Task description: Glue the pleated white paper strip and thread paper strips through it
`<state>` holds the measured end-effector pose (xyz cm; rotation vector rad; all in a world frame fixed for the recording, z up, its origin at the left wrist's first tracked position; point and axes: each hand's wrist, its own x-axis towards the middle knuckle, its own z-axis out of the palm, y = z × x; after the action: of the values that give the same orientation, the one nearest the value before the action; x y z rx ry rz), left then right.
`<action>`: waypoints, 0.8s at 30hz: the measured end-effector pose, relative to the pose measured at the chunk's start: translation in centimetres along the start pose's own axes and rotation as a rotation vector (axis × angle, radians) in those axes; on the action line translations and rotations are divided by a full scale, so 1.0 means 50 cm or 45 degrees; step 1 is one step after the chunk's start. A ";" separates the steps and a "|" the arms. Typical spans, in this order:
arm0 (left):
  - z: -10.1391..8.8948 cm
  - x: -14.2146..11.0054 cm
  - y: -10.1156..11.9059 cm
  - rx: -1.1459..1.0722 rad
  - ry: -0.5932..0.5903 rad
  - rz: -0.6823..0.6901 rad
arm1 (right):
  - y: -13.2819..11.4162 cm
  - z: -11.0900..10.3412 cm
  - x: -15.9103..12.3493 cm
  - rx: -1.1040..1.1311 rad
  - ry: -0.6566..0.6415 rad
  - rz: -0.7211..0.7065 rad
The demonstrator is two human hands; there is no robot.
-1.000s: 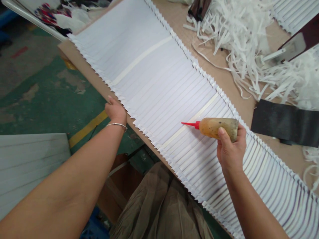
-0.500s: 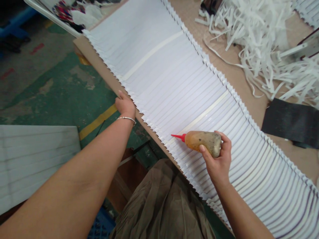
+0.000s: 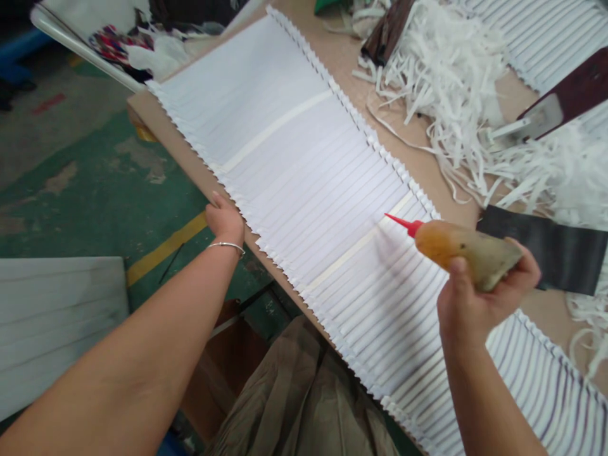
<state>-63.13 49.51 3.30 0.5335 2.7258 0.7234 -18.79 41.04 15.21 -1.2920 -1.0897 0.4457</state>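
Note:
My right hand is wrapped round a squeeze bottle of amber liquid, which looks like glue. Its red nozzle points left, its tip over the upper part of a cream strip that crosses a long row of overlapping white sheets. From this angle I cannot tell whether the tip touches. At the near side, my left hand is closed on the edge of the brown tabletop, beside the sheets' jagged ends. Some of its fingers are hidden. A second cream strip lies farther up the row.
Loose white strips are heaped at the right, with a stapler-like tool among them. Nearer lies a black sheet. Another stack of white sheets is at the far right. A pale panel stands at lower left.
My right hand has moved the bottle up and to the right, from the near end of the cream strip toward its far end. My left hand stays at the table edge; the view has shifted slightly.

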 end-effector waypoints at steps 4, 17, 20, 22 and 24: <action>-0.001 0.000 0.002 0.037 0.030 0.002 | 0.056 0.024 0.116 0.308 0.175 0.468; -0.004 -0.001 0.005 0.088 0.058 0.033 | 0.153 0.076 0.182 0.341 0.169 0.599; -0.001 0.003 0.001 0.078 0.057 0.031 | 0.150 0.078 0.174 0.327 0.148 0.578; 0.001 0.005 -0.003 0.082 0.060 0.032 | 0.143 0.077 0.163 0.320 0.130 0.574; 0.003 0.007 -0.006 0.089 0.028 0.084 | 0.132 0.076 0.149 0.316 0.111 0.575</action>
<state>-63.47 49.45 2.97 0.6373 2.7741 0.6553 -16.56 50.84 11.73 -1.3182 -0.6405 0.8266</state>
